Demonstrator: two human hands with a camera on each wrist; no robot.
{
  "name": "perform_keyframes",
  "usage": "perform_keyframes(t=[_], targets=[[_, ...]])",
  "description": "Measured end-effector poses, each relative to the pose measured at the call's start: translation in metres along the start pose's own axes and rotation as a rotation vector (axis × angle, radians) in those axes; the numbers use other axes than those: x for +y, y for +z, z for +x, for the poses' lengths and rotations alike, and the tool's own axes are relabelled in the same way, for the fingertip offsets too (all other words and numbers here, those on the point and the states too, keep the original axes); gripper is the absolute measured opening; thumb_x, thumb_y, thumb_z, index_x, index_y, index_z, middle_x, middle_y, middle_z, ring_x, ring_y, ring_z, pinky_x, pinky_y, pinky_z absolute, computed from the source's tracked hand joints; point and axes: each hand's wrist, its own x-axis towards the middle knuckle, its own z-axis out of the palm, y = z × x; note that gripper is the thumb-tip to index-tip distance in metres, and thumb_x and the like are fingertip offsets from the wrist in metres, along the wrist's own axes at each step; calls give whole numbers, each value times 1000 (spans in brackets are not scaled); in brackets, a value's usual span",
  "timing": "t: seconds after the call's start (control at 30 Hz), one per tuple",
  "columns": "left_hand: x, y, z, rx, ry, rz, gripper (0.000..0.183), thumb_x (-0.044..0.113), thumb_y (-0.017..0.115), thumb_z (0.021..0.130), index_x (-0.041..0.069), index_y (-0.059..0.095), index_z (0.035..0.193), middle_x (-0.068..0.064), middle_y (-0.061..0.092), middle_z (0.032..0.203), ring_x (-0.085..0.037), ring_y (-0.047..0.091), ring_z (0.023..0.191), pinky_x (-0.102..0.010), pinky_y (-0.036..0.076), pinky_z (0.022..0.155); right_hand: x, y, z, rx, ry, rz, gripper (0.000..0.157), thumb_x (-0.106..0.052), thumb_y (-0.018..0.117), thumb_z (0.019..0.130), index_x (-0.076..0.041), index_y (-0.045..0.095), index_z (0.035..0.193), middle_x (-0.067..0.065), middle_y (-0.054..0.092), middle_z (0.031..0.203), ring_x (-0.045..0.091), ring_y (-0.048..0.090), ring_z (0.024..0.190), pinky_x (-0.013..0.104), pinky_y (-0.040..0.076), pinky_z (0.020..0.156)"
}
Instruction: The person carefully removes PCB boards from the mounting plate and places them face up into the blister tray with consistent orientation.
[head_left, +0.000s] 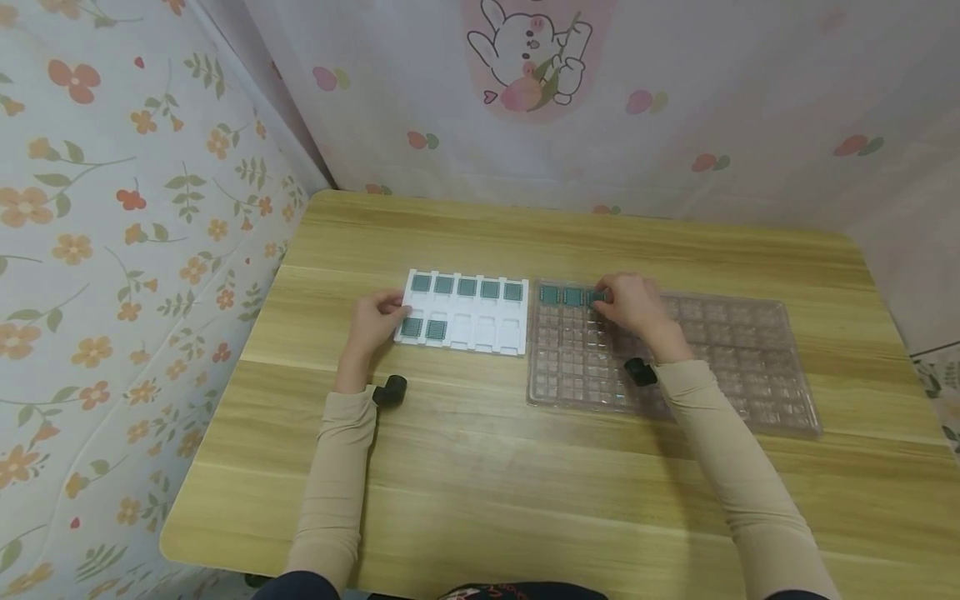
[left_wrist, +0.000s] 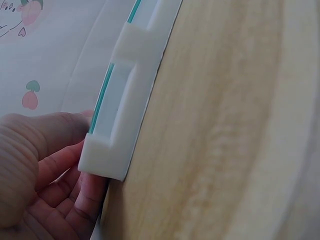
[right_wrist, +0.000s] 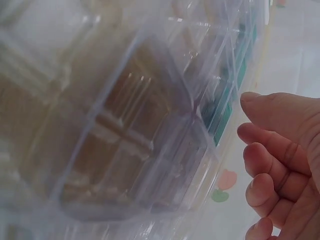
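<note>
White plastic forms the shallow tray (head_left: 465, 309) on the left of the pair, set on a wood-grained table (head_left: 465, 475). Its pockets lie in two rows: the far row carries five green square pieces (head_left: 467, 287), the near row two more (head_left: 436, 330) at its left end. The left hand (head_left: 372, 321) pinches the tray's left edge between thumb and fingers; the left wrist view shows the thumb beside one corner and the other fingers curled at its end.

Clear plastic forms the larger, many-celled tray (head_left: 738, 362), just right of the white one. Three green pieces (head_left: 573, 297) occupy the far row at its left end, the third partly covered by fingertips. Over this piece is the right hand (head_left: 636, 302), its fingers loosely bent; in the right wrist view a narrow gap separates thumb and forefinger. Contact between these tips and the green piece cannot be told with certainty, the right wrist view being blurred.

Beige sleeves (head_left: 341, 475) cover both forearms, and a small black device (head_left: 392, 390) is seen at the left wrist, with a similar one (head_left: 640, 372) at the right. Behind the table hangs a pale curtain (head_left: 570, 158) bearing a rabbit figure; to the left, a floral cloth (head_left: 150, 250) shows orange blossoms and green leaves.
</note>
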Motion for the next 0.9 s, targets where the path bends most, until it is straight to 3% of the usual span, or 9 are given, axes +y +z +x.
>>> perform_keyframes(t=[0.37, 0.9], targets=[[-1, 0, 0, 6, 23, 15, 32, 3, 65, 86, -9, 61, 115, -24, 63, 102, -30, 59, 90, -25, 46, 73, -11, 3, 4, 21, -23, 31, 27, -14, 69, 84, 3, 66, 104, 13, 62, 78, 25, 57, 68, 42, 45, 62], [0, 0, 1, 4, 11, 4, 32, 3, 66, 85, -8, 61, 114, -23, 63, 102, -29, 58, 88, -21, 44, 70, -24, 8, 5, -4, -45, 45, 26, -15, 70, 84, 2, 66, 103, 7, 58, 72, 19, 50, 59, 35, 42, 56]])
